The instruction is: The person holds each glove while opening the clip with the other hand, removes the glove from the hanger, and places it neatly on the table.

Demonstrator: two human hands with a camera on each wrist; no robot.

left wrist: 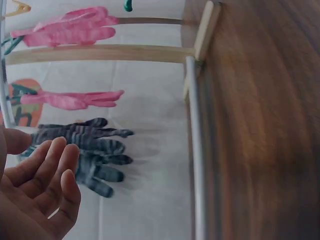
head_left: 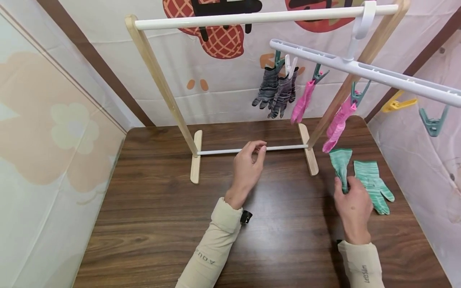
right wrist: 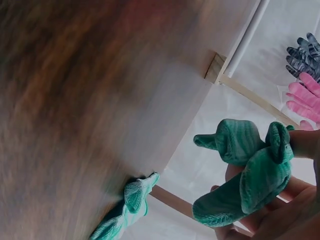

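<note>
In my right hand (head_left: 354,206) I hold a green striped glove (head_left: 341,162), pinched between thumb and fingers, its cuff pointing up. The right wrist view shows the same green glove (right wrist: 240,170) bunched in the fingers. A second green glove (head_left: 372,184) lies on the table just right of that hand. My left hand (head_left: 248,168) is above the table by the rack's lower bar, fingers loosely bent and holding nothing. Grey striped gloves (head_left: 268,86) and pink gloves (head_left: 338,124) hang from clothespins on a white hanger (head_left: 335,62).
A wooden rack (head_left: 155,72) with a white top rod (head_left: 252,18) stands at the table's back. The hanger hooks over that rod at the right. A yellow clothespin (head_left: 397,103) and a green clothespin (head_left: 433,122) hang from its right part. A patterned cloth lies behind.
</note>
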